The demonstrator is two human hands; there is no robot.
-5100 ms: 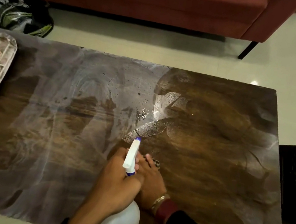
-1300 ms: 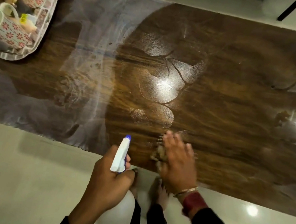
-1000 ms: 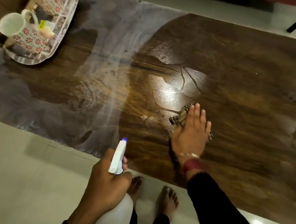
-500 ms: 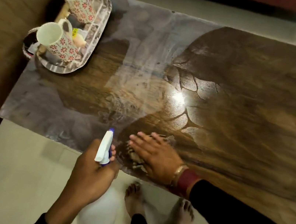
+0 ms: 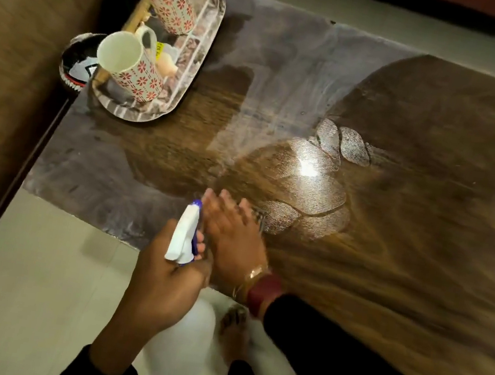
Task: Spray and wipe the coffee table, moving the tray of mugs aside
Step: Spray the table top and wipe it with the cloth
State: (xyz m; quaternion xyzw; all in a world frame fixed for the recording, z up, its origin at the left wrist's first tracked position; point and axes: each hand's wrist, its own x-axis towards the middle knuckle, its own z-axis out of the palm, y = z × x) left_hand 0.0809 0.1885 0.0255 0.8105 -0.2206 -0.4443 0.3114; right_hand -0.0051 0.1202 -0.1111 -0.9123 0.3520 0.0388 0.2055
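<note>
The big dark wood-grain coffee-table surface [image 5: 416,198] shows two zones now — the right and middle stretch reads dark, glossy and wet, with beaded patches of spray catching the light, while the left end is still under a pale, hazy film. Half a second ago the wiping was aimed at the gloss; now it has swung left, to the near edge where clean meets cloudy. So the pass is moving toward the unwiped end, by my reading.

That end is where the oval patterned serving tray [image 5: 202,47] sits, at the far-left corner, set aside from the working area but still on the surface. On it stand two white mugs with red flower print [image 5: 142,76], both upright. The haze runs right up to the tray, so it will likely need shifting again.

The white plastic spray bottle with a blue-tipped nozzle [image 5: 183,235] hangs off the near edge, over the floor, nozzle pointing at the surface.

The left hand [image 5: 164,284] is closed around the bottle neck. The right hand [image 5: 232,236] is spread flat, fingers fanned, pressing a dark patterned cloth [image 5: 259,215] down — blurred, mid-stroke, only a corner of cloth showing.
</note>
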